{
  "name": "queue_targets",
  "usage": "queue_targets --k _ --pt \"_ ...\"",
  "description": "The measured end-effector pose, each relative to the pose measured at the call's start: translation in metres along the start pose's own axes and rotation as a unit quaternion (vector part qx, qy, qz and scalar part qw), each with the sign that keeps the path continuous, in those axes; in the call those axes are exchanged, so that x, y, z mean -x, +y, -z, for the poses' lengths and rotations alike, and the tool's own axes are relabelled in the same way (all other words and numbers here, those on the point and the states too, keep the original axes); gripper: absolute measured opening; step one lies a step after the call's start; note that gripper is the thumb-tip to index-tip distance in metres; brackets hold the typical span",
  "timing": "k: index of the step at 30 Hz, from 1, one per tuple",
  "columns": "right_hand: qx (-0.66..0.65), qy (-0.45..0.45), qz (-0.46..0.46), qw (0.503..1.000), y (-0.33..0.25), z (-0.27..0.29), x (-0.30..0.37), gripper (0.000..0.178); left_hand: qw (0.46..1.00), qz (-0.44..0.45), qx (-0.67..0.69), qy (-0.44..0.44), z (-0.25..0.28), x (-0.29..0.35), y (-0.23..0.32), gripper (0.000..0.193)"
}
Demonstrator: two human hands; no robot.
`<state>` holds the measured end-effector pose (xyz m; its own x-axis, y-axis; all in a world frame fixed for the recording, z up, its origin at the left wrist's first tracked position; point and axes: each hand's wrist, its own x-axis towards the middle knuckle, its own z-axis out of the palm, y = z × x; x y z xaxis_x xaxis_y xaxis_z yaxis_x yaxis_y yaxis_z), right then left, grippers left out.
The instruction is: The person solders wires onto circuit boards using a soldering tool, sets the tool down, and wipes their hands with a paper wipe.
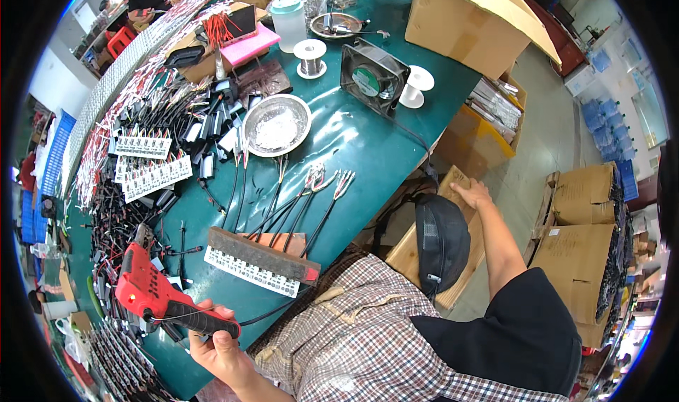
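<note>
The left hand (219, 345) grips a red tool (166, 299), its long axis pointing up-left over the counter (353, 140); the right hand (472, 192) lies open on a wooden board (414, 250).

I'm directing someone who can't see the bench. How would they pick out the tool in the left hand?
Start at the green table and go to its near left edge, beside the heap of black cables. The left hand grips a red soldering gun by its dark handle. It is the only solid red, pistol-shaped thing there; a black cord trails from it.

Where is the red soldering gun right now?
In the head view, lower left: the red soldering gun sits in the left hand, over the black wires on the green table.
</note>
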<state>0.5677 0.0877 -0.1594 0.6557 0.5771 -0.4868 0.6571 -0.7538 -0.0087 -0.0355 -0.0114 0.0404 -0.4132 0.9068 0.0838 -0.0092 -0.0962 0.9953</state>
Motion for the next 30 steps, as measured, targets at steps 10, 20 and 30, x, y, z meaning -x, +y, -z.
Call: queue_targets --k 10,20,30 --pt "-0.003 -0.010 0.009 1.000 0.032 -0.021 -0.002 0.122 1.000 -0.006 0.020 0.016 0.011 0.004 -0.003 0.071" --pt "-0.054 0.029 0.061 0.996 0.040 -0.043 -0.015 0.117 1.000 0.023 0.003 -0.003 0.020 0.003 0.010 0.049" --pt "-0.438 0.189 0.378 0.794 -0.056 0.035 0.136 0.032 0.971 -0.079 -0.217 -0.055 -0.005 0.000 0.026 0.030"
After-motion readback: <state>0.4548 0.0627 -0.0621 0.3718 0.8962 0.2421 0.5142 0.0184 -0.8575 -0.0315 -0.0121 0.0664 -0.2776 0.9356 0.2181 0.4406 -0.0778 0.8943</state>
